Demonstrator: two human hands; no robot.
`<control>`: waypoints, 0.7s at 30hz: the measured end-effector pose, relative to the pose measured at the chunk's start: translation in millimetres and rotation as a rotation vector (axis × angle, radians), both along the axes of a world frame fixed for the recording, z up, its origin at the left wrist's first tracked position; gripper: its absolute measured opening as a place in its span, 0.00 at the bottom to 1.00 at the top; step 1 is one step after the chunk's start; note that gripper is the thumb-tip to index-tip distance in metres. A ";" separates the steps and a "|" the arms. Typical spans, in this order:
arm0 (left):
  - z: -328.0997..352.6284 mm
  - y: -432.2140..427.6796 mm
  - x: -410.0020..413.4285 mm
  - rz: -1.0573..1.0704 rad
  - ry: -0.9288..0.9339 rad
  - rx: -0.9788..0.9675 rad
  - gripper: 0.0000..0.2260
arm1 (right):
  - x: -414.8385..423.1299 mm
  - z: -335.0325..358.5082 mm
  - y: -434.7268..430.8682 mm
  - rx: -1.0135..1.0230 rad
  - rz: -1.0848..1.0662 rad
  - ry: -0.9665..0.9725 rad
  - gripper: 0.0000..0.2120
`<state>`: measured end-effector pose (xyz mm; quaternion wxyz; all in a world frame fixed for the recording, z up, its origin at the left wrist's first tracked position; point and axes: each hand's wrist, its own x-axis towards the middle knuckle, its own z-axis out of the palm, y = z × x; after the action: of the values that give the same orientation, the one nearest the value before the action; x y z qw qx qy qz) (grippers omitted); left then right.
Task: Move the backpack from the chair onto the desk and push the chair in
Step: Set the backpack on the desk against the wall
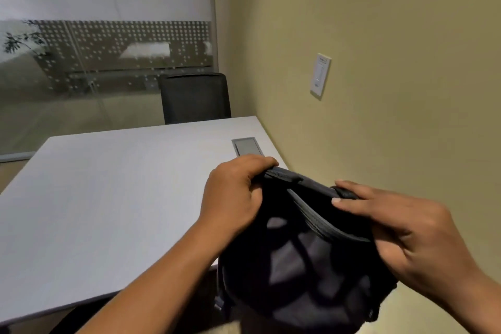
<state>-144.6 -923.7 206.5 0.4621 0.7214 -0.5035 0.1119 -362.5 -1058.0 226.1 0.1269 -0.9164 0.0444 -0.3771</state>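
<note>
1. At the desk's (108, 198) near right corner: backpack (298, 266) held up in both hands, its lower half hanging below the desk edge, top above it.
2. Left hand (233, 195) clenched on the top rim; right hand (406, 236) gripping the right side, thumb laid over the edge.
3. Key relation: free desktop lies forward-left of the bag. Long axis roughly vertical. Left hand nearer the surface.
4. Judgement: lift to clear the edge, then swing left and set down.
5. Only chair (195, 97) visible is at the far side.
</note>
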 end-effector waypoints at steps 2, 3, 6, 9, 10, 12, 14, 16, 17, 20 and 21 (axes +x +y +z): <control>7.5 -22.2 12.1 0.043 0.009 -0.003 0.21 | 16.6 7.2 -23.8 0.003 0.026 0.000 0.22; 11.1 -34.2 18.6 0.059 0.015 -0.005 0.21 | 25.7 11.0 -36.4 -0.003 0.025 0.002 0.23; 18.5 -71.5 42.0 0.079 0.011 0.000 0.21 | 53.0 19.5 -73.6 -0.015 -0.006 -0.006 0.26; 20.2 -105.3 68.6 0.098 -0.001 -0.001 0.21 | 79.3 21.6 -102.8 0.011 -0.030 -0.003 0.27; 19.0 -116.2 77.8 0.096 -0.005 -0.007 0.21 | 88.5 20.8 -111.3 0.015 -0.042 0.001 0.27; 16.4 -137.8 94.2 0.075 -0.003 -0.003 0.21 | 105.3 18.3 -128.1 0.011 -0.070 -0.001 0.26; 13.5 -158.7 113.6 0.057 0.021 0.023 0.20 | 124.1 14.8 -141.6 0.028 -0.102 -0.010 0.25; 7.1 -182.0 136.8 0.047 0.043 0.033 0.20 | 142.8 8.4 -155.1 0.047 -0.141 0.011 0.25; 2.9 -193.0 147.3 0.040 0.049 0.042 0.21 | 152.2 4.9 -161.4 0.054 -0.157 0.032 0.25; -5.1 -221.7 169.5 0.000 0.058 0.076 0.21 | 175.0 -6.1 -180.8 0.073 -0.214 0.071 0.28; -8.1 -229.2 174.6 -0.007 0.068 0.075 0.20 | 181.2 -9.5 -186.8 0.077 -0.233 0.071 0.28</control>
<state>30.0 -1152.9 198.4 0.4519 0.7398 -0.4940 0.0664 -181.4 -1244.9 216.6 0.1155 -0.9123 0.1696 -0.3545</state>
